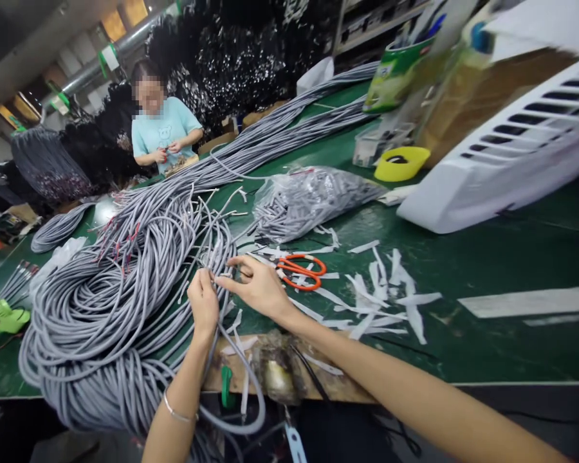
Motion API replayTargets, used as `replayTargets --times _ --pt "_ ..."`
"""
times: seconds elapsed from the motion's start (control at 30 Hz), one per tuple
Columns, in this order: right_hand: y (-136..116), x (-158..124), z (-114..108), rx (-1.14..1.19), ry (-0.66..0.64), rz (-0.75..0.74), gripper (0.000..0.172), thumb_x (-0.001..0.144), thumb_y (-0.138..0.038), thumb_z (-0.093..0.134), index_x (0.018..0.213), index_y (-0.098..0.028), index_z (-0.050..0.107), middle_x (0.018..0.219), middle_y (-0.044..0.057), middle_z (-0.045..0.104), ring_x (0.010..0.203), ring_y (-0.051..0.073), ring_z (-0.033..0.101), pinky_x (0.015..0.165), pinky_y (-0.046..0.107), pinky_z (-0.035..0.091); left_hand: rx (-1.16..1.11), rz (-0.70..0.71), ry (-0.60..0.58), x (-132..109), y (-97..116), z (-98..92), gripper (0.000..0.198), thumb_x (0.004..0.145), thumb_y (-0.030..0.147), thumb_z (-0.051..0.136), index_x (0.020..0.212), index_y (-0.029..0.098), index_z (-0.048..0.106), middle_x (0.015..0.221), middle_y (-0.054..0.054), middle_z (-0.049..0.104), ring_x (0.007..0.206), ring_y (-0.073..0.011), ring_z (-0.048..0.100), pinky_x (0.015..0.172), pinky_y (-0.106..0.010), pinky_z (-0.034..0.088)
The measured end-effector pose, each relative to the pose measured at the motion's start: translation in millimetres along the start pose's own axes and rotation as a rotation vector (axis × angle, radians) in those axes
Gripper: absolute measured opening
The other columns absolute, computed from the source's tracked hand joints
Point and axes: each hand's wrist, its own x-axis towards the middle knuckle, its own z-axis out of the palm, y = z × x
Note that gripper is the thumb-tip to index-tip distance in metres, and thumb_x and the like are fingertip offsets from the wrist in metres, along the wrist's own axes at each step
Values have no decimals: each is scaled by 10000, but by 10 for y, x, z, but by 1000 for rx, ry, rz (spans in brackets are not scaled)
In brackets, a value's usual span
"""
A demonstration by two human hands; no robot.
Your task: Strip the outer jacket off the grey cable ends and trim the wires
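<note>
My left hand (203, 302) is closed in a pinch on a grey cable (259, 405), which loops down over the table's front edge. Right beside it, my right hand (258, 286) has its fingers curled and its thumb tip against the left fingertips. Whatever lies between the right fingers is too small to make out. Behind and left of both hands spreads a large heap of coiled grey cables (101, 302), some with red and stripped ends. Orange-handled scissors (302, 271) lie just beyond my right hand.
A clear bag of short grey pieces (313, 199) lies behind the scissors, with white tape strips (379, 289) scattered to the right. A soiled wooden board (342, 386) sits at the front edge. A white slotted casing (502, 154) stands right. Another person (166, 132) works across the table.
</note>
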Motion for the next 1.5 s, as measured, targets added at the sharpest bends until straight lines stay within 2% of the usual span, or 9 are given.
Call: replayTargets --times 0.17,0.27,0.4,0.53,0.63,0.73,0.83,1.3,1.5 --pt "57 12 76 108 -13 55 278 697 -405 533 716 -135 600 456 -58 347 427 83 288 424 228 235 93 115 -42 -76 94 20 376 881 402 339 567 196 326 518 51 312 494 -102 312 495 -241 241" --pt "68 13 104 263 -24 125 248 667 -387 521 601 -152 563 507 -20 455 472 95 367 462 231 289 31 94 -93 -98 96 31 386 879 424 340 571 192 336 512 54 299 479 -95 293 480 -233 229" --pt "103 86 96 420 -42 323 223 610 -381 534 531 -173 517 435 -53 373 442 88 349 445 224 285 -228 -42 -186 -113 81 46 434 839 535 376 580 188 348 488 75 245 417 -68 221 412 -202 188" --pt "134 133 30 383 63 408 226 638 -403 529 665 -178 525 406 -98 288 383 76 255 405 220 226 -423 -142 -164 -90 110 34 445 779 571 467 590 182 366 472 95 195 375 -42 155 365 -176 130" --pt "95 98 -33 194 164 257 221 718 -410 481 719 -190 505 420 -87 326 398 88 289 424 224 239 -518 -168 -111 -59 144 10 426 759 571 499 626 176 414 470 105 170 363 -34 127 349 -162 110" --pt "24 18 -52 -25 7 -2 281 791 -368 406 594 -183 486 472 -35 423 460 97 376 475 228 282 -512 -189 -104 -53 157 -2 418 749 577 507 661 174 440 475 102 209 361 -35 152 340 -159 105" --pt "-15 -46 -20 -130 -139 -98 335 818 -320 366 522 -179 433 468 -24 425 449 89 366 474 224 275 -453 -187 -120 -74 138 5 415 758 574 496 647 183 411 482 93 243 367 -43 180 340 -168 115" --pt "9 -67 -26 -187 -111 -88 339 831 -318 351 535 -175 436 469 -19 447 434 83 381 468 207 287 -47 90 -87 -87 63 -16 373 870 436 377 664 172 542 487 41 418 444 -92 390 466 -212 313" --pt "42 -49 -47 -269 -47 -122 357 832 -323 371 508 -181 415 429 -28 417 401 83 360 438 213 258 305 463 -62 -99 115 -56 242 863 248 433 778 147 635 663 -46 618 596 -131 542 588 -233 404"
